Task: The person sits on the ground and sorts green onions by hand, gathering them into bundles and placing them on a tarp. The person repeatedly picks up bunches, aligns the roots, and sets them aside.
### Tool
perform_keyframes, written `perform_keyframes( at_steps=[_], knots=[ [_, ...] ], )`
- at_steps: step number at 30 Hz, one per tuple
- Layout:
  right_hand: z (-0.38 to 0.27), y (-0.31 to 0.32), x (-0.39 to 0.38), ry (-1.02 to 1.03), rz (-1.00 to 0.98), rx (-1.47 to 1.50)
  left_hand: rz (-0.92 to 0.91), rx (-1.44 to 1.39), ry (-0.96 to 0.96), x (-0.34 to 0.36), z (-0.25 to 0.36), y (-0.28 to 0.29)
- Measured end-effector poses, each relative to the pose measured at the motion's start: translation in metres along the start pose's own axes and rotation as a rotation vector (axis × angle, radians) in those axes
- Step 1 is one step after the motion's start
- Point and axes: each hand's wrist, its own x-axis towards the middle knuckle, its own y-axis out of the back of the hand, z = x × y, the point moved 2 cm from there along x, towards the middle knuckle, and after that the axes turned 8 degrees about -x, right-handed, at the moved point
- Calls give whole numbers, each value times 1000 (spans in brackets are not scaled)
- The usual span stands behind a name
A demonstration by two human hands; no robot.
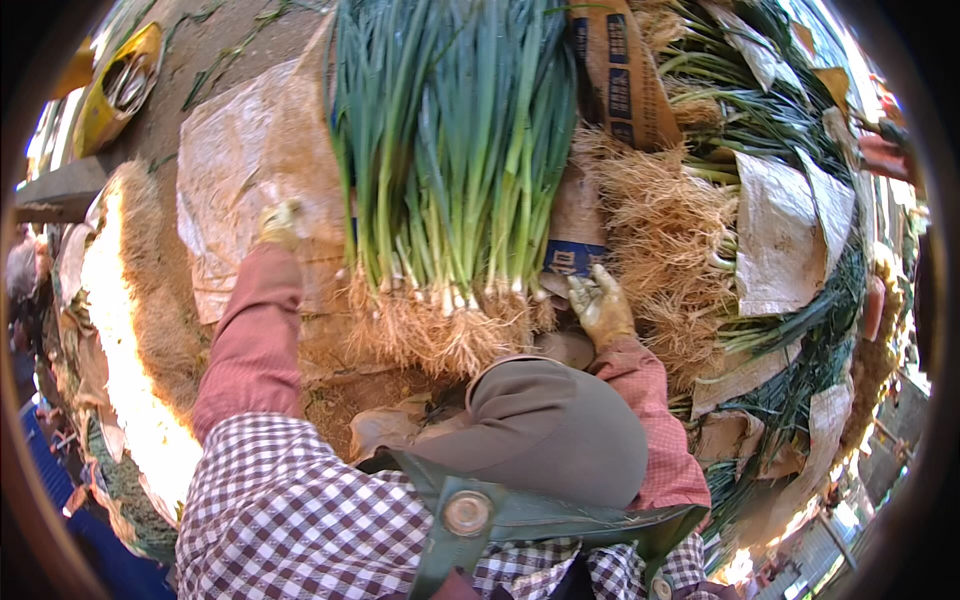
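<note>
A thick row of green onions (455,150) lies before me on sacking, leaves pointing away and pale bulbs nearest me. Their tan, stringy roots (465,338) hang toward my knee. My left hand (281,222), in a pale, dirt-stained glove, is over a whitish woven sack (225,165) left of the row; its fingers are blurred and foreshortened. To the right of the bulbs is my gloved right hand (602,308), palm partly up and fingers apart, with nothing seen in it. It is close to a printed brown-and-blue sack (574,256) and the root ends.
On the right, more green onions with bushy roots (665,215) are heaped, partly under a white sack piece (785,235). A yellow container (122,88) stands at the far left on bare ground. A brown fibrous heap (165,270) borders my left arm. My bent knee (560,425) is close in front.
</note>
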Motion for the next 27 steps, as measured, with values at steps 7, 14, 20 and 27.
perform_keyframes(
  at_steps=[7,14,20,27],
  knots=[
    [-15,-3,-2,75,220,145,-10,441,-372,-78,133,-43],
    [-21,-18,-2,197,111,-187,-444,517,-341,-138,185,-64],
    [-18,-101,-53,359,-35,-678,-466,260,-319,-207,199,-131],
    [-40,-74,-26,130,-61,193,-631,-53,-94,-226,197,-145]
  ],
)
